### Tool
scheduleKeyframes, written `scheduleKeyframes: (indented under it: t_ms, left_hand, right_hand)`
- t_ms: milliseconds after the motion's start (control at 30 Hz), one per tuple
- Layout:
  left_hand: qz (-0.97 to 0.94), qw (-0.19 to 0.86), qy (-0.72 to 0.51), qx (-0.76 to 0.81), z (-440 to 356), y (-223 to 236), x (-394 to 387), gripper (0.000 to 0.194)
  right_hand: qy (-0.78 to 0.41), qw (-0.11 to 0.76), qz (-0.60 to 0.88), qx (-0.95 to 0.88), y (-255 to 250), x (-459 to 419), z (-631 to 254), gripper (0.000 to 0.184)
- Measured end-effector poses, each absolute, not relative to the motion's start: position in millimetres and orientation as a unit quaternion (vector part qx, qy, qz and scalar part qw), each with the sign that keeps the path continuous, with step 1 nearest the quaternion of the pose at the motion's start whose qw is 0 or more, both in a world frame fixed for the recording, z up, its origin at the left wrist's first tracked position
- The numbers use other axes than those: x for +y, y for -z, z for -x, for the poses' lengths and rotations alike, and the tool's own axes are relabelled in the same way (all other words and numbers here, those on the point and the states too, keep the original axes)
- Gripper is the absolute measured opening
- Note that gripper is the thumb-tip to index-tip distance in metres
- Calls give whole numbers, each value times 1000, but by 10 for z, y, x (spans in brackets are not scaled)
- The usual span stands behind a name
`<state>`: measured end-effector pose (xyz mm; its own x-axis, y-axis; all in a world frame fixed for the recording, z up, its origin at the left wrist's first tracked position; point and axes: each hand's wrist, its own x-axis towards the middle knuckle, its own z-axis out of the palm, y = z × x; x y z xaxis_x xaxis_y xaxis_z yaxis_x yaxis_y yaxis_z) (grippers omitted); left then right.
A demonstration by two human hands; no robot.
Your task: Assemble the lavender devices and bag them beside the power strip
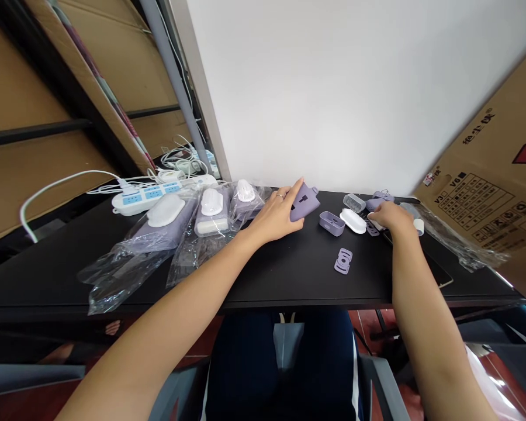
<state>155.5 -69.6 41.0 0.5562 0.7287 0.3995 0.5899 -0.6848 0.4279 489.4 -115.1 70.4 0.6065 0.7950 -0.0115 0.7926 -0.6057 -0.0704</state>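
1. Head view: right hand point(390, 217) hides most of what lies under it; a small white piece point(376, 221) shows at the fingertips, but I cannot tell whether the fingers grip it.
2. Left hand point(283, 213) grips a purple case point(307, 202), thumb on the near side, fingers on the far side; part of the case is covered. It is left of the shallow purple box point(332, 224).
3. Dark slab point(438, 272): partly behind the right forearm. Carton point(495, 169): cut off at right.
4. Counts: three bagged purple units point(211, 202) with white tops, contours blurred by film; one white oval pad point(353, 221); one clear cover point(354, 203); one flat purple plate point(343, 261); one power strip point(153, 194), far left.
5. Black table point(284, 280) shows bare surface between the forearms, around the plate, reaching the near edge. White wall point(333, 88) bounds the far edge.
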Motion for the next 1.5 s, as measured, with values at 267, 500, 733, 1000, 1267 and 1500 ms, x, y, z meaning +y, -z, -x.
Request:
scheduleKeyframes:
  t_ms: [267,500,733,1000,1267,1500]
  left_hand:
    - [-867,138,-318,357,-1566,-390,-653,96]
    - [-865,153,-324,352,-1557,-420,-684,93]
    - [-886,141,-316,308,-1557,-389,-663,95]
    - [-900,102,-288,310,-1560,-385,-670,94]
    - [-748,366,-447,326,-1619,-369,-618,107]
    - [-469,613,-549,320,-1656,-451,-559,66]
  right_hand:
    - [21,12,884,-467,-614,-1121,-4680,43]
    - [94,134,857,-489,-637,-1166,-4627,39]
    - [-52,558,621,-547,-732,-1166,-4275,55]
    - [-212,616,522,-550,-626,-1204,-3779,52]
    - [-322,669,495,-452,-640,-1214,-3810,48]
    - [-405,626,449,-492,-620,-1255,-3678,50]
